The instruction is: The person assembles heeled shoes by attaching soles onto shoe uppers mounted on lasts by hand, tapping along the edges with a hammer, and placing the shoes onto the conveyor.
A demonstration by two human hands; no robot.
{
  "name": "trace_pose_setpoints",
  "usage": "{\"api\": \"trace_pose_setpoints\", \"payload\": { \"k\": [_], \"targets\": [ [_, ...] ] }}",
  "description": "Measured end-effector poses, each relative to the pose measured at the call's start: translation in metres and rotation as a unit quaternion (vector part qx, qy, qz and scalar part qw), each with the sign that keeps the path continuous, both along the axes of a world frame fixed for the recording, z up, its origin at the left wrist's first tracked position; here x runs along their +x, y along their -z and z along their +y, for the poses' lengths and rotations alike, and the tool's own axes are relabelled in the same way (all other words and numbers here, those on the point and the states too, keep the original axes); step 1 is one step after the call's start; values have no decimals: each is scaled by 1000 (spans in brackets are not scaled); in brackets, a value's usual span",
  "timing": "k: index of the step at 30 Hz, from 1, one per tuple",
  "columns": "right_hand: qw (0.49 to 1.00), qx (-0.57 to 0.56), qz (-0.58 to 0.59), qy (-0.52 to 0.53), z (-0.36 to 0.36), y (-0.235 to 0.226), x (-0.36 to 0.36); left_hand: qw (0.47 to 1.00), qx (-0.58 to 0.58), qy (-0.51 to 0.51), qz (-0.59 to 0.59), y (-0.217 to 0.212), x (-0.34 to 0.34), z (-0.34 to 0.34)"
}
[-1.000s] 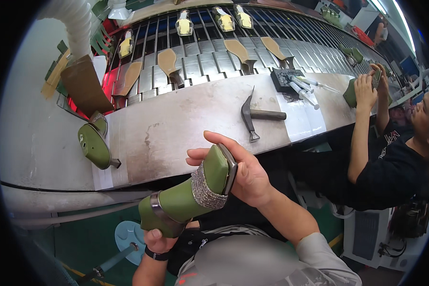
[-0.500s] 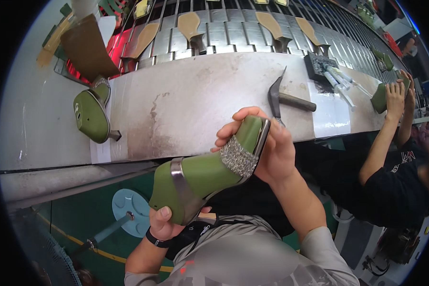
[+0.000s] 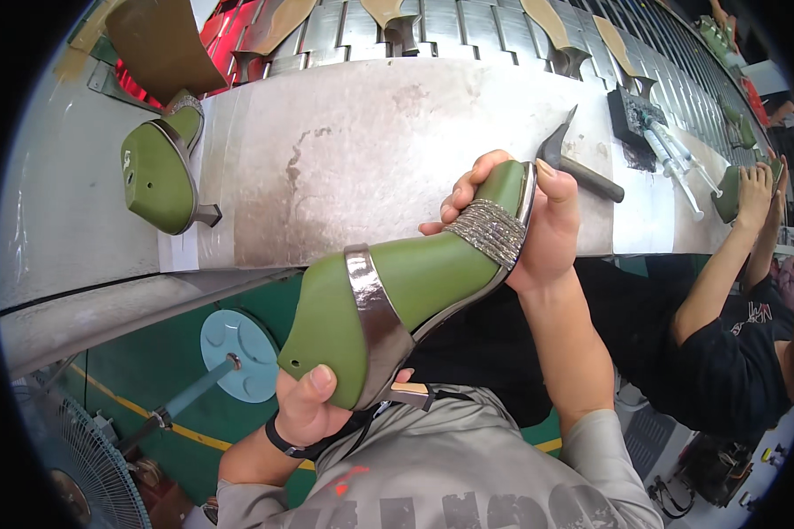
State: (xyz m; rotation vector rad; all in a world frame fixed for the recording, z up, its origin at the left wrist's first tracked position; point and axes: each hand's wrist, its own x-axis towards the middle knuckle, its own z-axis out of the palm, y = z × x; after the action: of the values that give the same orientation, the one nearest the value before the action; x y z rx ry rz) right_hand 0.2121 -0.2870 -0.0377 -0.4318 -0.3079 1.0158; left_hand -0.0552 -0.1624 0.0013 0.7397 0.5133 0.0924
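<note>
A green shoe last (image 3: 432, 278) wearing a high-heeled sandal is held slantwise between both my hands, off the bench's near edge. A shiny dark strap (image 3: 362, 273) crosses its ankle end, and a glittering ribbed band (image 3: 488, 233) wraps the toe end. My left hand (image 3: 304, 410) grips the heel end from below, thumb on the green side. My right hand (image 3: 547, 238) closes round the toe end, with the thumb by the sole edge and the fingers behind. The sandal's heel (image 3: 411, 394) points toward my body.
Another green last with a sandal (image 3: 161, 181) lies at the bench's left. A hammer (image 3: 591, 179) lies beyond my right hand, near syringes (image 3: 670, 159) and a black block (image 3: 628, 123). Soles with heels (image 3: 551, 35) sit on the conveyor. A co-worker's hand (image 3: 754, 198) holds a green last at right.
The held last has tilted slightly and come closer to view, showing more of its heel. Both hands keep their grip. The bench and conveyor appear shifted upward as the view moved.
</note>
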Motion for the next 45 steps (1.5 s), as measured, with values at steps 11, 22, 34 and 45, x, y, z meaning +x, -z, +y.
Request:
{"api": "trace_pose_setpoints", "payload": {
  "k": [11,22,34,45],
  "targets": [
    [997,3,-74,-3,-8,-20,-7,999,-7,26,-39,35,-15,3],
    [989,-39,-130,60,-27,-31,-23,995,39,61,-74,54,-15,11],
    [964,-151,-199,89,-58,-56,-20,705,665,42,-242,9,15,43],
    [967,-104,-212,100,-77,-45,-37,560,773,66,-291,50,0,57]
  ]
}}
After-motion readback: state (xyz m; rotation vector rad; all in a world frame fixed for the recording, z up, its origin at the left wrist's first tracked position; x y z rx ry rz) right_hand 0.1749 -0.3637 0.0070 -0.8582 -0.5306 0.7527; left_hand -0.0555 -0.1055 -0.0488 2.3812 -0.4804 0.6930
